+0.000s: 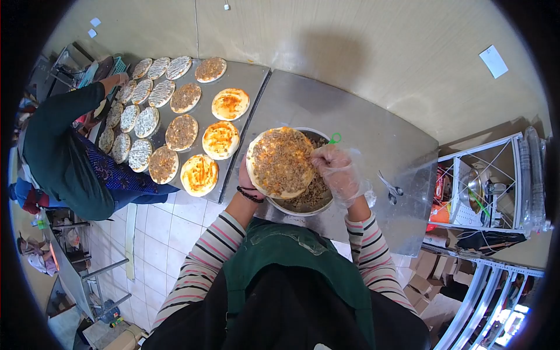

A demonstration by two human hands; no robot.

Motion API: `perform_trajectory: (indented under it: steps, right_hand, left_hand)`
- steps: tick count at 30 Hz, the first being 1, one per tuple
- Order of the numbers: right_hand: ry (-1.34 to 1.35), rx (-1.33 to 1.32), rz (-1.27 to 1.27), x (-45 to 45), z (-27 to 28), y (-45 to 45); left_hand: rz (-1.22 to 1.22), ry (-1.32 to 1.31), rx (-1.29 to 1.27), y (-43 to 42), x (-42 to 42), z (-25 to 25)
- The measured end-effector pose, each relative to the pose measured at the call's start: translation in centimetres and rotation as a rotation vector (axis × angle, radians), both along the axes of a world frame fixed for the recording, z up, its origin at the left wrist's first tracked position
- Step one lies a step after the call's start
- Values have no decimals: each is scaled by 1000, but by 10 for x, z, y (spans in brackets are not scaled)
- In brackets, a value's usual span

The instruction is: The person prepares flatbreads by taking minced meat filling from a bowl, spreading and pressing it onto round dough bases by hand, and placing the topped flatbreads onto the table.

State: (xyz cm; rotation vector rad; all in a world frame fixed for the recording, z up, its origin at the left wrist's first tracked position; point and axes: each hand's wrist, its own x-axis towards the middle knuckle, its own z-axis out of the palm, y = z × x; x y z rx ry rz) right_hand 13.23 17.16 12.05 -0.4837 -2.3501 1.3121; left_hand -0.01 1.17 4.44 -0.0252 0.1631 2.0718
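Observation:
My left hand holds a round pizza from below at its left edge. Crumbled brown meat covers most of the pizza, with orange sauce showing through and a pale rim. Beneath it stands a metal bowl of crumbled meat, partly hidden by the pizza. My right hand, in a clear plastic glove, is at the pizza's right edge over the bowl. Its fingers are drawn together, and what they hold is hidden. A green handle sticks up at the bowl's far rim.
On the left table several sauced bases, meat-topped pizzas and white-striped pizzas lie in rows. A co-worker in a green top leans over them. Scissors lie right of my right hand. A white rack stands far right.

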Motion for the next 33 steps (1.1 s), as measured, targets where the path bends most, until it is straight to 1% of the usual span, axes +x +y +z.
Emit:
perform_trajectory:
  steps: [2,3,5,6,8,9,11,15,17,18,20,21,23,24,26,28,30,31,32,33]
  right_hand:
    - [-79,150,182,-1,4,0]
    - [-78,153,187,-3,7,0]
    - [21,190,92,-4,9,-5]
    - [20,189,93,-5,5,-8]
    - [55,518,293,-6,-6,-13]
    - [55,521,292,-6,-2,-13]
    - [70,326,264,-4,8,-11]
    - [28,392,323,-8,18,-8]
    - [61,318,69,-16,35,-5]
    - [60,317,68,-23,33,1]
    - [161,292,95,-37,24,15]
    - [166,294,91,-38,19,16]
    - [53,277,167,-39,10,20]
    - [57,276,172,-37,11,20]
    - [-8,173,180,-29,12,17]
    - [18,198,205,-27,11,12]
    - [48,230,221,-24,11,9]
    - [76,288,215,-21,10,8]
    - [104,344,208,-18,9,6]
    - [103,344,207,-15,8,4]
  left_hand:
    - [-20,13,-36,0,-2,4]
    - [-15,14,-34,0,-3,3]
    - [-42,-23,-53,-3,-4,1]
    - [-41,-24,-54,-4,-5,-2]
    - [-48,-43,-14,-2,-8,-7]
    - [-49,-42,-12,-2,-8,-5]
    - [-15,-7,-53,-3,-6,0]
    - [-27,-49,-33,-3,-7,1]
    - [-59,-3,-25,-4,-6,7]
    - [-60,-4,-25,-4,-6,5]
    - [-98,-28,-35,-3,-6,1]
    - [-101,-23,-34,-2,-6,2]
    - [-102,-21,49,-4,-4,5]
    - [-104,-33,59,-5,-5,7]
    - [-76,-34,37,-7,-6,6]
    - [-62,-41,13,-8,-5,6]
    - [-64,-28,56,-6,-5,7]
    - [-65,-27,57,-6,-6,6]
    - [-55,-20,10,-6,-6,6]
    - [-47,-12,-38,-6,-6,6]
